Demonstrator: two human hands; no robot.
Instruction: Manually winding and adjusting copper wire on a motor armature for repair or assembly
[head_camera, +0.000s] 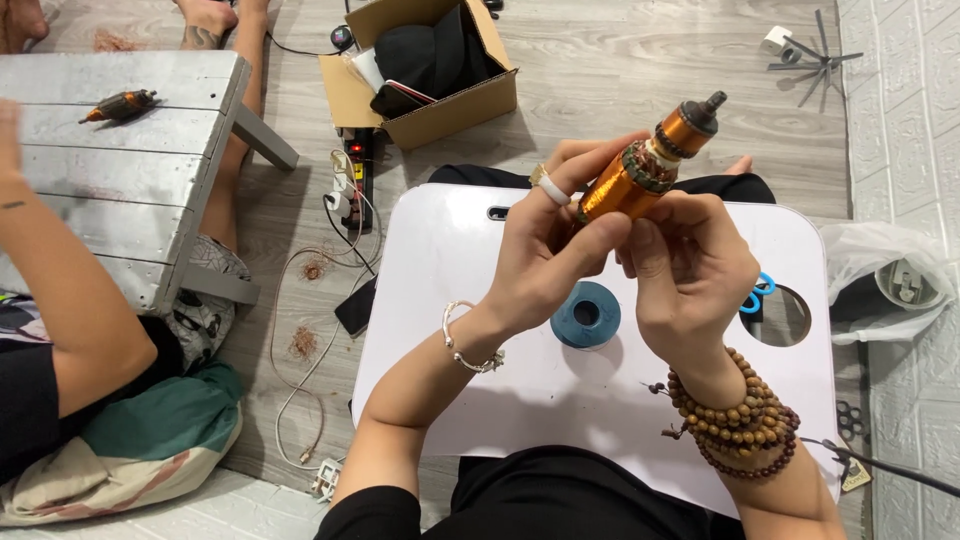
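Both my hands hold a motor armature (650, 165) wound with shiny copper wire, tilted with its dark shaft tip pointing up and to the right. My left hand (550, 250), with a ring and a silver bracelet, wraps the lower part from the left. My right hand (690, 270), with wooden bead bracelets on the wrist, grips it from below and the right. Under the hands a dark blue spool of thread (586, 314) lies on a white lap table (460, 330). Blue-handled scissors (757, 293) peek out behind my right hand.
Another person sits at the left beside a grey wooden table (130, 190) carrying a second armature (121, 105). A cardboard box (430, 70) with dark items, a power strip (358, 165) with cables, a plastic bag (885, 285) and copper wire scraps (303, 342) lie on the floor.
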